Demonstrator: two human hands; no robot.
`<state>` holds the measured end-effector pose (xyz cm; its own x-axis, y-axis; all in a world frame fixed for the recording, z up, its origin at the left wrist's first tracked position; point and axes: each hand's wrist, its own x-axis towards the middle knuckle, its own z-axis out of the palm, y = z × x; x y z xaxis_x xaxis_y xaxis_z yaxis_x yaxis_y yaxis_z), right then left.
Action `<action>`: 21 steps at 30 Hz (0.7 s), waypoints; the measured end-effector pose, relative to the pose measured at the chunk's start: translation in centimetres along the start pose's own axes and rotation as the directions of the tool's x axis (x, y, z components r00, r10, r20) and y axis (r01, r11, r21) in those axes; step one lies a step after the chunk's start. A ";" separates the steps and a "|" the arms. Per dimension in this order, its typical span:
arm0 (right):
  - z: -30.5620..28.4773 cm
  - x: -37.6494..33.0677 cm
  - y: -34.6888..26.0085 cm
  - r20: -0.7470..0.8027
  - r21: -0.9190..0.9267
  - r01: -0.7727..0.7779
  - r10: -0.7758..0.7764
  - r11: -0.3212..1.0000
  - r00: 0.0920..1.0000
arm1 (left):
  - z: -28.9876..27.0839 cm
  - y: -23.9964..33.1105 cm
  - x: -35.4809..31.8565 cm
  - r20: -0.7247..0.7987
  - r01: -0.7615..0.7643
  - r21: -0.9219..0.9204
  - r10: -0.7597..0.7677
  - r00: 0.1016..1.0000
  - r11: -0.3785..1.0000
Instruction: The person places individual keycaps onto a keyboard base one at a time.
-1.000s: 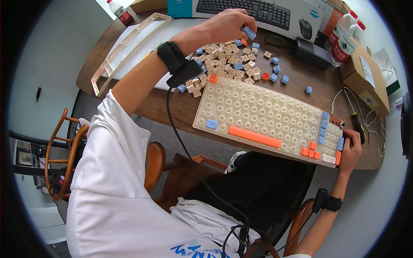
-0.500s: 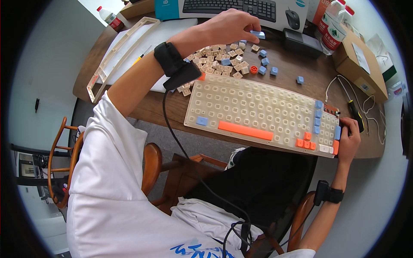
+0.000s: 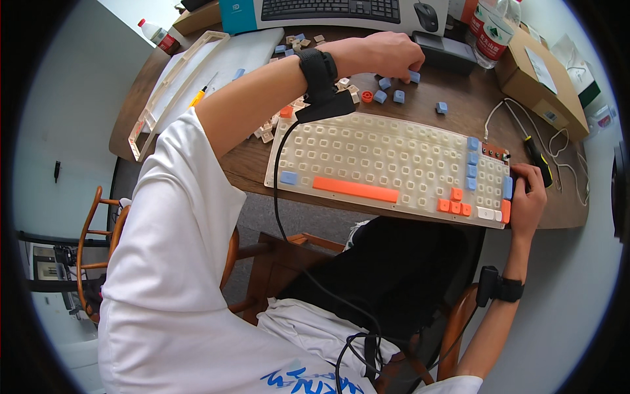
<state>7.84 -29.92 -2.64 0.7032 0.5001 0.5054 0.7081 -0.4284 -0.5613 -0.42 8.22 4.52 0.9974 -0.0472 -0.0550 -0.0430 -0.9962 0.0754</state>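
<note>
A pale keyboard [image 3: 367, 157] lies near the table's front edge, most of its switch places bare. It carries an orange spacebar [image 3: 354, 189], some orange arrow keycaps and a column of blue keycaps. Beyond it my left hand [image 3: 394, 56] reaches over, its fingers closed on a blue keycap [image 3: 414, 77] just above or at the table; contact there cannot be told. My right hand [image 3: 528, 200] has curled fingers gripping the keyboard's right end. Loose blue keycaps [image 3: 399, 96] and a red-orange ring-shaped piece [image 3: 367, 96] lie below my left hand. My left forearm hides part of the beige keycap pile [image 3: 266, 136].
A beige frame [image 3: 154, 105] and a yellow-handled screwdriver [image 3: 197, 97] lie at left. A keyboard box [image 3: 239, 16] stands at the back. Bottles [image 3: 492, 43], a cardboard box [image 3: 548, 85], a black-and-yellow tool [image 3: 538, 161] and a white cable [image 3: 495, 111] are at right.
My left hand has moved right and nearer, carrying the blue keycap from the far side of the table. My right hand still grips the keyboard's end. The whole view has shifted slightly.
</note>
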 end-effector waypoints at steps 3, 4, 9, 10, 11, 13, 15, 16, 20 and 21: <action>0.0 0.1 0.0 -0.007 0.002 0.010 -0.010 1.000 1.000 | 0.5 -0.3 0.2 -0.007 0.016 -0.014 -0.016 1.000 1.000; -0.1 0.1 0.0 -0.009 0.002 0.013 -0.013 1.000 1.000 | 0.6 -0.4 0.3 -0.010 0.026 -0.036 -0.026 1.000 0.999; 0.1 -0.1 0.2 -0.029 0.001 0.023 -0.023 1.000 0.999 | -1.3 0.9 -2.6 -0.080 0.061 -0.132 -0.072 0.994 0.989; 0.0 -0.1 0.1 -0.031 -0.002 0.022 -0.022 1.000 0.999 | -1.8 1.3 -3.7 -0.162 0.013 -0.133 -0.035 0.986 0.991; 0.0 -0.1 0.0 -0.033 0.000 0.027 -0.027 1.000 0.999 | -2.6 1.9 -5.4 -0.244 -0.030 -0.127 -0.002 0.970 0.991; 0.3 0.0 -0.2 -0.047 -0.012 0.044 -0.044 0.999 0.998 | -4.1 3.9 -9.4 -0.309 -0.109 -0.105 0.072 0.948 0.989; 0.4 0.0 -0.1 -0.052 -0.004 0.049 -0.050 0.999 0.997 | -6.2 7.1 -13.9 -0.304 -0.185 -0.255 0.103 0.947 0.949; 0.5 -0.2 0.3 -0.054 -0.008 0.027 -0.027 1.000 0.998 | -6.4 8.6 -15.5 -0.317 -0.249 -0.265 0.160 0.935 0.931; 0.0 -0.2 0.6 -0.042 -0.067 0.036 -0.039 0.997 0.998 | -6.2 14.0 -21.9 -0.422 -0.450 -0.340 0.294 0.858 0.826; 0.3 0.2 0.6 -0.030 -0.066 0.033 -0.035 0.997 0.999 | -5.7 14.7 -23.0 -0.428 -0.450 -0.353 0.286 0.857 0.820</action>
<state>8.40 -29.90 -3.10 0.6792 0.4922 0.5444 0.7339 -0.4599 -0.4999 -23.67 -4.89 12.55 0.8678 -0.2945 0.4002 -0.4635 -0.7702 0.4381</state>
